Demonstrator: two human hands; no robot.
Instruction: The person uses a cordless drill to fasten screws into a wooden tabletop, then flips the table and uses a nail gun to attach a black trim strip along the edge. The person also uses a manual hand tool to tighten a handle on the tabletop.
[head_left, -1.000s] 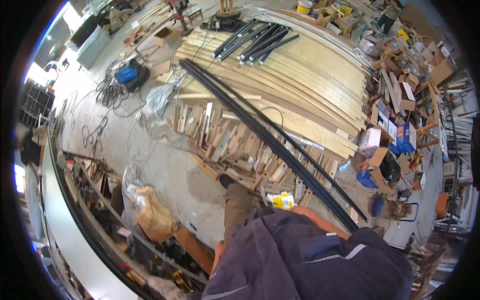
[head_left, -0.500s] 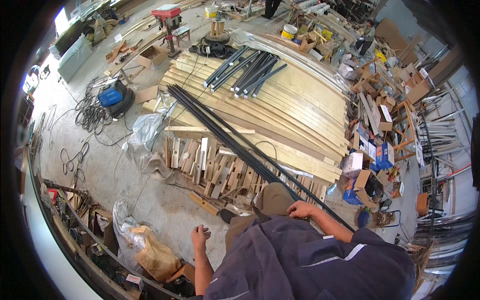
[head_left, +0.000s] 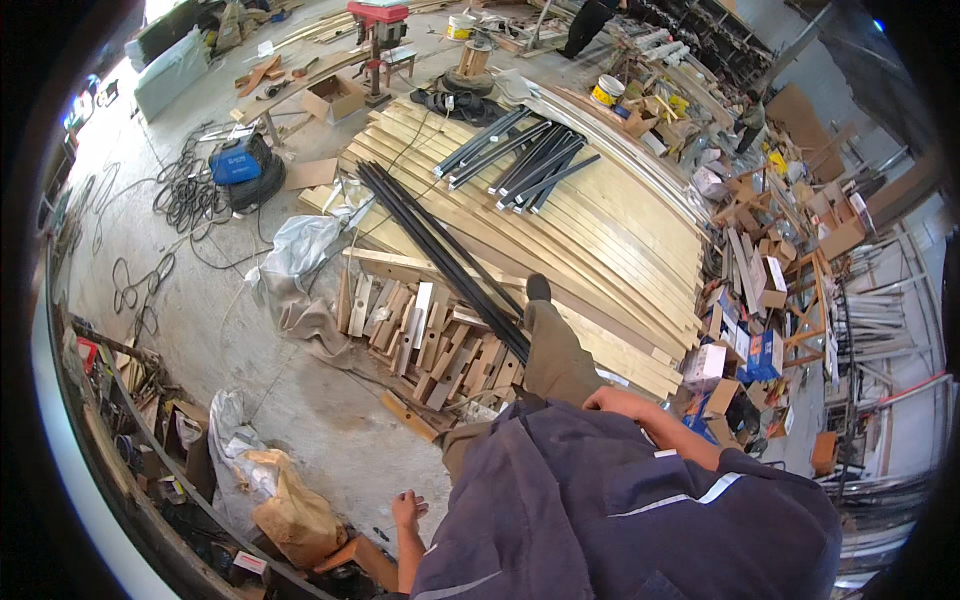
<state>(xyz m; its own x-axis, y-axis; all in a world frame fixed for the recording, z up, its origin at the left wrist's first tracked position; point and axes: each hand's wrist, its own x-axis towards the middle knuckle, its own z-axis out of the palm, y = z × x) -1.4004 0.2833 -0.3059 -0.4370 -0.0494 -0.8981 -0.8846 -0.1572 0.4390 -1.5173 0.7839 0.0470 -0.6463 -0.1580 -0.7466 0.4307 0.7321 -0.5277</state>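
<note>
My left hand (head_left: pixel 408 507) hangs low over the concrete floor with its fingers apart and nothing in it. The hand is nearest to a crumpled tan and clear plastic bag (head_left: pixel 295 505) on its left. My right hand (head_left: pixel 612 402) is beside my raised right thigh, at the edge of my dark jacket; its fingertips are mostly hidden. My right foot (head_left: pixel 538 288) is over the long black bars (head_left: pixel 440 255), which lie slanting across pale planks (head_left: pixel 610 250). Left of my leg is a pile of short wooden blocks (head_left: pixel 435 340), some with holes.
Short dark tubes (head_left: pixel 515 160) lie on the far planks. Cables and a blue machine (head_left: pixel 235 165) are on the floor at left, near a red drill press (head_left: pixel 377 25). Cardboard boxes (head_left: pixel 705 365) and scrap crowd the right. Another person (head_left: pixel 590 25) stands at the back.
My right leg has swung forward, its foot now over the bars. My left hand has dropped lower, and the right hand has risen slightly. The whole view has shifted a little.
</note>
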